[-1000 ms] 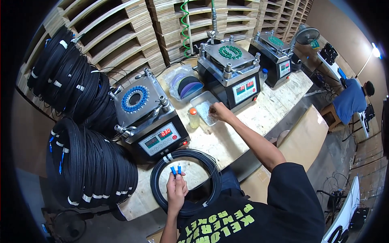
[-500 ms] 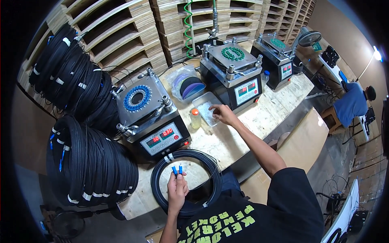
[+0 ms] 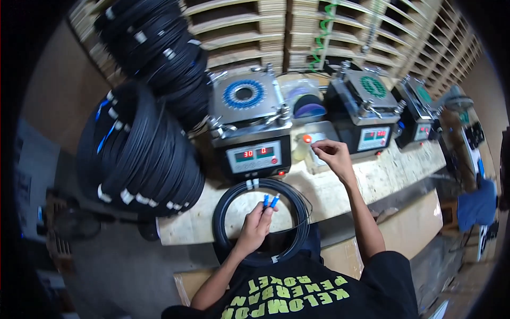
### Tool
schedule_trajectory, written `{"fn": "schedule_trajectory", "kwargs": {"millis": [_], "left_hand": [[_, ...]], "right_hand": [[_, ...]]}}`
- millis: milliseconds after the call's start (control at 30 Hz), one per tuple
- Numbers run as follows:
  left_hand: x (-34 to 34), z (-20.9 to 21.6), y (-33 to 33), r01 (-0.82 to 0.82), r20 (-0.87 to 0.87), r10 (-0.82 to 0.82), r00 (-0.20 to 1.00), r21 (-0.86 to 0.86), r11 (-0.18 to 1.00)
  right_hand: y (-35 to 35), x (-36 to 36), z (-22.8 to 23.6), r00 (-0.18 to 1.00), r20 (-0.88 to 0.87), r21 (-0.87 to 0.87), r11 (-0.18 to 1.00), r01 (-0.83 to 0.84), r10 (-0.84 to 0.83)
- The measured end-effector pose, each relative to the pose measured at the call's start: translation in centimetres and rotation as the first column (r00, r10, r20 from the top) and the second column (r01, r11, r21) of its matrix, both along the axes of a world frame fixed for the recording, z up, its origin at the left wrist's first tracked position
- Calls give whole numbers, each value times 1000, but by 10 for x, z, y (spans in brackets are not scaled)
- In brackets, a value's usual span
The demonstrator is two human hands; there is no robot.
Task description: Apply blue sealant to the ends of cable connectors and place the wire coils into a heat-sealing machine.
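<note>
Stacked wooden pallets [image 3: 234, 33] rose along the back, behind a pale wooden workbench [image 3: 186, 229], its top brightly lit. Brownish wall [image 3: 58, 101] stood at far left; grey floor [image 3: 127, 260] lay dim below.

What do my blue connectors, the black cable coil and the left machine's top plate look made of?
Blue connectors: probably smooth plastic, by their even, opaque colour. Black cable coil: likely plastic-sheathed, satin, with soft highlights. Top plate: seemingly bare metal, grey with a dull sheen.
</note>
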State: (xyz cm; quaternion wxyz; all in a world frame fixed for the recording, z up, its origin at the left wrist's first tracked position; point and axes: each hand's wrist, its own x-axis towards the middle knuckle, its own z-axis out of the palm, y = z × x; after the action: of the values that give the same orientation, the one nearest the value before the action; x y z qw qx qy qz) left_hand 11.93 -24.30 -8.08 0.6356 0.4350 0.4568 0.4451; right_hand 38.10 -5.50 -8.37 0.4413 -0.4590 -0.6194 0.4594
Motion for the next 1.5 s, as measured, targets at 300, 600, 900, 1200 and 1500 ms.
{"fn": "schedule_trajectory", "kwargs": {"millis": [300, 600, 900, 1200, 1500], "left_hand": [[-7, 0, -2, -41, -166, 60, 984, 115, 993], [-6, 5, -2, -15, -271, 72, 960, 205, 979], [-12, 4, 1, 56, -132, -36, 991, 151, 987], [-14, 10, 2, 53, -75, -50, 996, 30, 998], [-15, 7, 3, 65, -19, -65, 998, 0, 998]], "right_hand": [[-65, -80, 53, 934, -182, -73, 943, -325, 308], [-87, -95, 54, 910, -143, -181, 893, -411, 390], [-84, -90, 48, 903, -100, -185, 884, -429, 417], [-88, -90, 40, 904, -180, -215, 881, -422, 389], [-88, -92, 43, 887, -158, -221, 860, -460, 434]]}}
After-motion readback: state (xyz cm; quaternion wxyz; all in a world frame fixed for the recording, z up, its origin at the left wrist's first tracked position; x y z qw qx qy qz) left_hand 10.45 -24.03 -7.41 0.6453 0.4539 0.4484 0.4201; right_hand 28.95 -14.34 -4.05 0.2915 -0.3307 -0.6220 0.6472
